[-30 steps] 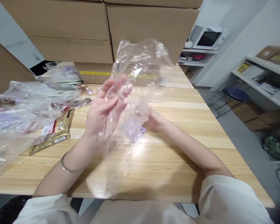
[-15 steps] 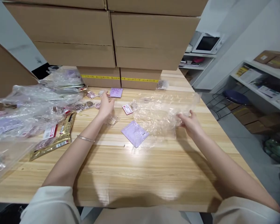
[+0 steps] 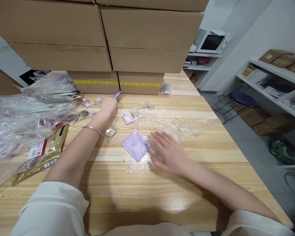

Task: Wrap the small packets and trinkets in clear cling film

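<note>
Tabletop [image 3: 127, 196] of pale wood spreads on all sides of a loose clear bag [image 3: 162, 123], with stacked cardboard boxes [image 3: 147, 36] behind the bag. A heap of plastic bags [image 3: 31, 108] lies well to its left, gold packaging [image 3: 60, 136] along the heap's near side. The two hands are apart. At the clear bag's near side, the right hand [image 3: 167, 152] is held flat with fingers outstretched; whether it presses on the film cannot be told. Left of the bag and farther back, the left hand [image 3: 108, 106] is closed on a second lilac packet [image 3: 117, 95], only its tilted edge showing. The first lilac packet [image 3: 135, 147] lies at the clear bag's near left end, film partly over it. A red-edged card [image 3: 127, 118] sits just left of the bag; a small wrapped piece [image 3: 110, 132] lies farther left.
</note>
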Motion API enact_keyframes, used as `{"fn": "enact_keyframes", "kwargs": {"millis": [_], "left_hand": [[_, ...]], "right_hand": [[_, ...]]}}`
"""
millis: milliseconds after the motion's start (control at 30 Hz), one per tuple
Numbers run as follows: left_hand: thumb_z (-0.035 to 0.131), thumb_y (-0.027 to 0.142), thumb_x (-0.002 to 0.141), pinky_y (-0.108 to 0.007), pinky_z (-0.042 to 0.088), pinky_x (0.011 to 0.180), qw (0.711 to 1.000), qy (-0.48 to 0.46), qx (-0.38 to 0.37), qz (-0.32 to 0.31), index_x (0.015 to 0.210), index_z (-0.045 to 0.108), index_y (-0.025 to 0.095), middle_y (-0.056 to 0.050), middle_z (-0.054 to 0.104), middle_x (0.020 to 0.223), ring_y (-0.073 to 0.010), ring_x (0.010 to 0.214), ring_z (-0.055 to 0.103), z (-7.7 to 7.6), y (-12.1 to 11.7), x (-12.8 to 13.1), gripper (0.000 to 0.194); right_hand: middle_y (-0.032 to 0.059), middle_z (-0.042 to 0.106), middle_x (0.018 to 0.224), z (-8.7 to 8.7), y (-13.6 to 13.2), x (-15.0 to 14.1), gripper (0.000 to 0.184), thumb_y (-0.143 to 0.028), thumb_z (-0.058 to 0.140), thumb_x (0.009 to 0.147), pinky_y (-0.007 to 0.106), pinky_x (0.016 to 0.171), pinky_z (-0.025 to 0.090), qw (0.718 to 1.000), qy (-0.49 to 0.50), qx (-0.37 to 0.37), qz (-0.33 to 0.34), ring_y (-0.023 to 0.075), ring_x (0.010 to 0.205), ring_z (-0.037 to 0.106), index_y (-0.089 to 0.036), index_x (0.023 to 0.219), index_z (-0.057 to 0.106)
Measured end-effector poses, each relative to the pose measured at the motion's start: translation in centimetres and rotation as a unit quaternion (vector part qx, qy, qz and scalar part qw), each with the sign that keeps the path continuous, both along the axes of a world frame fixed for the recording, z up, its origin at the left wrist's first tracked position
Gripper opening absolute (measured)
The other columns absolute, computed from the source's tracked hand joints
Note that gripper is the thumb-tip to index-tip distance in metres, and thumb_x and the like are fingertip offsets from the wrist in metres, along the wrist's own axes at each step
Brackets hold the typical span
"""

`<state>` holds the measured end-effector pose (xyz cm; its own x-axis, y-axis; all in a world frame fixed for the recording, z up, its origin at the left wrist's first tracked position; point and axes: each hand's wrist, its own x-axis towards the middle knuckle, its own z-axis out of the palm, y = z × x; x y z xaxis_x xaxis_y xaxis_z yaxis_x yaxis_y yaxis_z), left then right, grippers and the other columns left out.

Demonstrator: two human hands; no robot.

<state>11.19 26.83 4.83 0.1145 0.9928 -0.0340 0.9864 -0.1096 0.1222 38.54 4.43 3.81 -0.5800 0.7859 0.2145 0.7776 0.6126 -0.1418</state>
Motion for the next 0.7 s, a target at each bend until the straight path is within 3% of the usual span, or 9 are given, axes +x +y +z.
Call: {"fn": "enact_keyframes", "kwargs": {"millis": [100,200,233,333,433,533,633,700], "left_hand": [[0.027,0.016,0.096,-0.05,0.047,0.095,0.995,0.038,0.088,-0.011,0.142,0.038,-0.007,-0.034,0.06,0.123,-0.0392,0.116,0.061,1.2,-4.7,0.3,0.053],[0.03,0.01,0.094,-0.042,0.052,0.093,0.976,0.07,0.139,-0.155,0.145,0.036,-0.003,-0.031,0.055,0.135,-0.0343,0.122,0.059,1.0,-11.4,0.8,0.054],[0.032,0.007,0.092,-0.041,0.052,0.094,0.968,0.077,0.132,-0.2,0.145,0.038,-0.002,-0.03,0.054,0.137,-0.0334,0.124,0.058,0.6,-13.6,1.0,0.054],[0.035,0.004,0.089,-0.04,0.052,0.097,0.961,0.093,0.099,-0.242,0.144,0.04,0.001,-0.026,0.054,0.139,-0.031,0.124,0.059,-1.1,-18.2,1.1,0.055],[0.045,0.011,0.088,-0.043,0.042,0.11,0.951,0.077,0.071,-0.291,0.139,0.048,0.007,-0.021,0.051,0.145,-0.0311,0.132,0.052,-2.2,-19.9,0.5,0.051],[0.061,0.038,0.084,-0.047,0.036,0.114,0.944,0.033,0.038,-0.327,0.129,0.054,0.009,-0.022,0.044,0.149,-0.0355,0.136,0.045,-2.5,-20.1,0.4,0.053],[0.062,0.064,0.077,-0.053,0.038,0.11,0.954,0.027,0.037,-0.297,0.127,0.055,0.005,-0.028,0.046,0.145,-0.0424,0.131,0.047,-2.7,-20.2,1.8,0.077],[0.061,0.059,0.08,-0.055,0.04,0.106,0.961,0.054,0.05,-0.265,0.13,0.054,0.003,-0.03,0.05,0.139,-0.0437,0.125,0.052,-3.1,-20.3,3.4,0.075]], "right_hand": [[0.0226,0.036,0.156,-2.3,-0.1,-2.3,0.097,-0.069,0.055,0.082,0.063,0.12,0.014,0.997,-0.03,-0.044,0.057,0.0424,0.147,0.024,-0.007,0.153,0.033],[0.0268,0.032,0.156,-4.3,-0.1,-2.4,0.11,-0.079,0.054,0.076,0.066,0.118,0.015,0.994,-0.049,-0.081,0.046,0.0465,0.147,0.02,-0.004,0.153,0.032],[0.0276,0.032,0.156,-4.7,-0.1,-2.1,0.104,-0.075,0.053,0.081,0.066,0.117,0.018,0.994,-0.054,-0.091,0.039,0.0465,0.147,0.021,-0.003,0.153,0.033],[0.0259,0.037,0.153,-5.3,-0.1,-0.3,0.066,-0.042,0.042,0.097,0.06,0.117,0.027,0.994,-0.053,-0.092,0.007,0.041,0.146,0.028,0.0,0.148,0.04],[0.0201,0.046,0.15,-4.9,-0.1,2.0,0.053,-0.021,0.034,0.096,0.054,0.117,0.032,0.997,-0.012,-0.081,-0.009,0.0321,0.143,0.038,-0.005,0.145,0.047],[0.0137,0.047,0.151,-4.0,-0.1,3.9,0.054,-0.02,0.033,0.094,0.056,0.117,0.031,0.997,0.029,-0.07,-0.019,0.0281,0.144,0.038,-0.014,0.145,0.049],[0.0123,0.046,0.152,-3.1,-0.4,4.2,0.055,-0.019,0.033,0.093,0.058,0.117,0.029,0.996,0.045,-0.079,-0.026,0.0278,0.145,0.036,-0.018,0.145,0.049],[0.0121,0.044,0.153,-2.5,-0.7,3.8,0.053,-0.022,0.034,0.095,0.059,0.118,0.025,0.994,0.049,-0.095,0.004,0.028,0.145,0.035,-0.02,0.146,0.048]]}}
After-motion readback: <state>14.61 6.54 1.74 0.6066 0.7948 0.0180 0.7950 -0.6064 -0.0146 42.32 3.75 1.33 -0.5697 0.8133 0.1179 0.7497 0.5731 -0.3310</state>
